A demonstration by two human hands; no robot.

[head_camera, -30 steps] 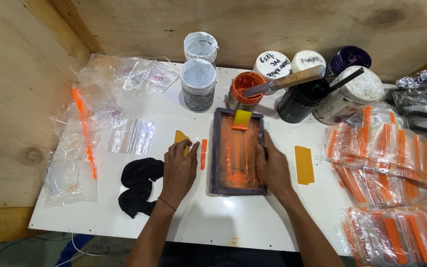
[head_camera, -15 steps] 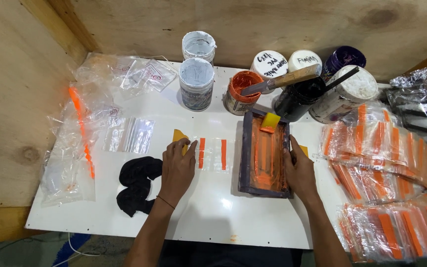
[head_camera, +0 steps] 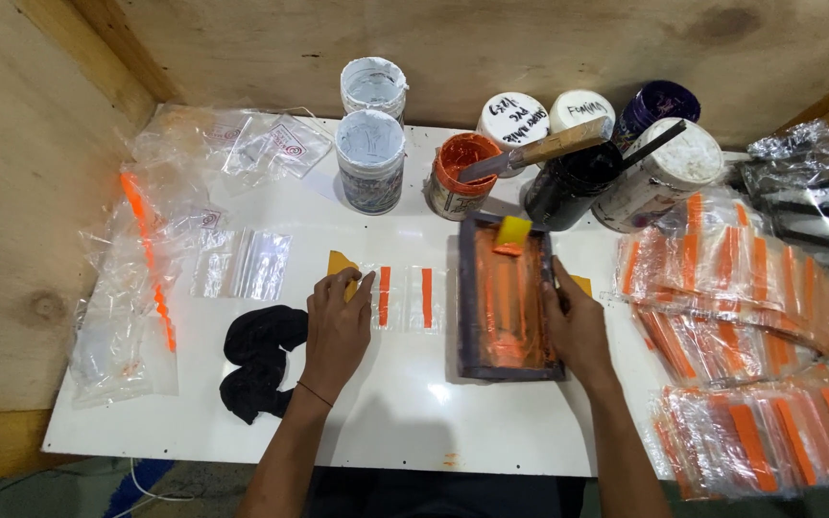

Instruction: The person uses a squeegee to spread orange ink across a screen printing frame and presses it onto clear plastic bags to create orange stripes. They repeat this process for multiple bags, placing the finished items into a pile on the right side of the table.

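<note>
Looking down at a white table [head_camera: 405,422] boxed in by plywood walls, with a person's two bare hands at work. The left hand [head_camera: 336,324] lies flat, fingers spread and closed on nothing, pressing the left edge of a small clear plastic bag [head_camera: 405,298] that bears two upright orange stripes. A yellow card [head_camera: 340,263] pokes out from under its fingertips. Just right of the bag, the right hand [head_camera: 576,326] grips the right rim of a dark-framed printing screen [head_camera: 508,299] smeared with orange ink; the frame lies flat on the table. A yellow squeegee [head_camera: 511,234] rests at the screen's far end, beyond that hand. Left of the left wrist lies a black cloth [head_camera: 258,361]. Beyond both hands stand paint tubs, among them an open tub of orange ink [head_camera: 461,175] with a wooden-handled knife [head_camera: 541,151] across it. Right of the right hand lie heaps of finished orange-striped bags [head_camera: 750,288]; far left of the left hand, loose clear bags [head_camera: 136,288]
</note>
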